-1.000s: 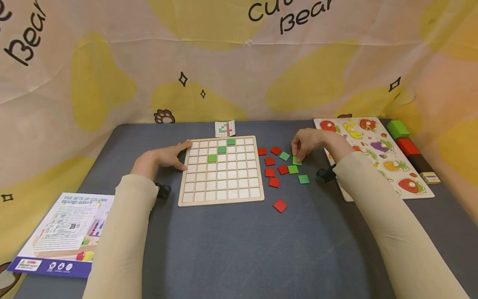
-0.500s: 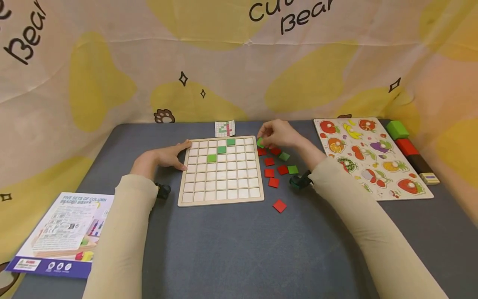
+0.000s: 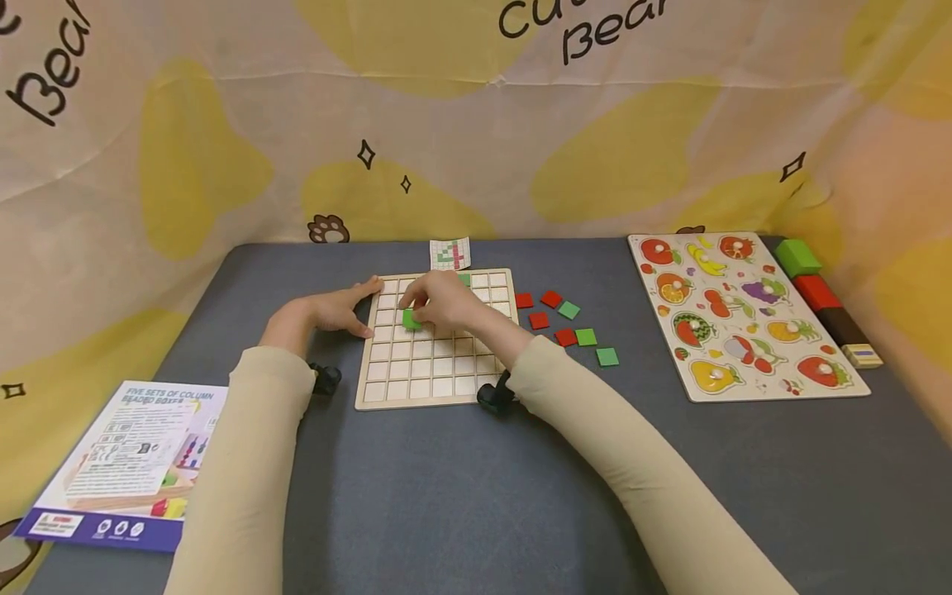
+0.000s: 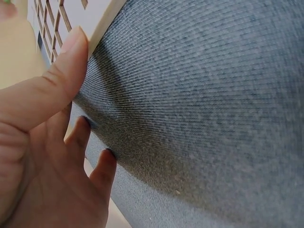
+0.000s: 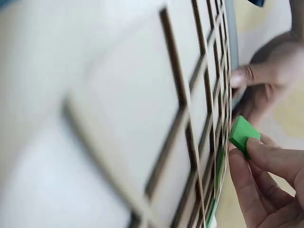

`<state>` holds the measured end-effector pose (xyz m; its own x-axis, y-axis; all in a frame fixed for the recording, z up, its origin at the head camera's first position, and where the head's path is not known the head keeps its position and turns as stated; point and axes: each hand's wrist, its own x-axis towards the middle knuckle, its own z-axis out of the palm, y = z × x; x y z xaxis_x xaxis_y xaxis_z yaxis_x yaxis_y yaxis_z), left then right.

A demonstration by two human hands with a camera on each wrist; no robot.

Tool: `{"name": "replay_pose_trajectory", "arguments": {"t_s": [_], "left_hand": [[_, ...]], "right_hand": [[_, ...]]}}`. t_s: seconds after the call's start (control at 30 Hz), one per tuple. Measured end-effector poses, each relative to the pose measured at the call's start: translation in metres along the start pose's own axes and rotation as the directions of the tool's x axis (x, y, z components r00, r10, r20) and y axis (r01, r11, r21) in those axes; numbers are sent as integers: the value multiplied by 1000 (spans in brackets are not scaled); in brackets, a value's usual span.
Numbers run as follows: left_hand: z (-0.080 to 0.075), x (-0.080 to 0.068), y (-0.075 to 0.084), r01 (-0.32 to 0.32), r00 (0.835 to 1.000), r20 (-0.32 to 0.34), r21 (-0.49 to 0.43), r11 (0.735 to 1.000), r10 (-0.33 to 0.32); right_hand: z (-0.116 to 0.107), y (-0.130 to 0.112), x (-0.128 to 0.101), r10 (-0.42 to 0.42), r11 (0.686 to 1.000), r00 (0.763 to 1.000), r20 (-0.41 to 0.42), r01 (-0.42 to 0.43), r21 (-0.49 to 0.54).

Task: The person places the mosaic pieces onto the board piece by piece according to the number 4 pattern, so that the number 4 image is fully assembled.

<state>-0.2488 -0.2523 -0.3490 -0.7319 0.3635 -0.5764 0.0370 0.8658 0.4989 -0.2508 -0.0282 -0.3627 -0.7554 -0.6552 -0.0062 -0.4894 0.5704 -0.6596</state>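
We have the right hand (image 3: 439,304) over the wooden grid board (image 3: 439,388) at frame centre, its grip pinching one green tile (image 3: 410,319) between thumb and fingertips, tile hanging just above the cells in the board's upper left part; the right wrist view shows the tile (image 5: 243,133) tilted, one corner low, not seated in any cell. Left hand (image 3: 330,312) lies flat with relaxed, straight fingers, holding nothing, thumb (image 4: 71,57) pressed against the board's left edge, other fingers on the grey tabletop (image 3: 521,496). One more green tile (image 3: 464,279) peeks out behind the right hand near the top edge; any others are hidden by the hand. To do this well, we judge: level the tile first, line its edges up with the cell ribs, lower one side in, then press flat with a fingertip before letting go. Keep the left thumb bracing so the board does not slide. Check the small pattern card (image 3: 449,254) above the board for the right cell. Loose red and green tiles (image 3: 567,322) sit right of the board; fruit puzzle (image 3: 744,314) far right, booklet (image 3: 126,463) lower left.
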Motion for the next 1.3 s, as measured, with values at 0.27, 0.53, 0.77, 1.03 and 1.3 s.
{"name": "replay_pose_trajectory", "arguments": {"t_s": [0.27,0.53,0.77,1.03,1.3], "left_hand": [[0,0,0,-3,1000,-2,-6,1000,3],[2,1,-1,-7,1000,-4,-6,1000,7],[4,1,3,-10,1000,-12,-2,1000,10],[2,0,2,-13,1000,-18,12,1000,13],[1,1,0,9,1000,-9,14,1000,-8]], "right_hand": [[18,-13,8,39,992,999,6,-38,-119],[17,-14,4,38,987,997,71,-26,-157],[-16,8,-8,12,990,994,109,4,-144],[-97,86,-54,143,989,989,39,-141,-41],[-138,136,-96,293,956,935,200,-294,-26]]}}
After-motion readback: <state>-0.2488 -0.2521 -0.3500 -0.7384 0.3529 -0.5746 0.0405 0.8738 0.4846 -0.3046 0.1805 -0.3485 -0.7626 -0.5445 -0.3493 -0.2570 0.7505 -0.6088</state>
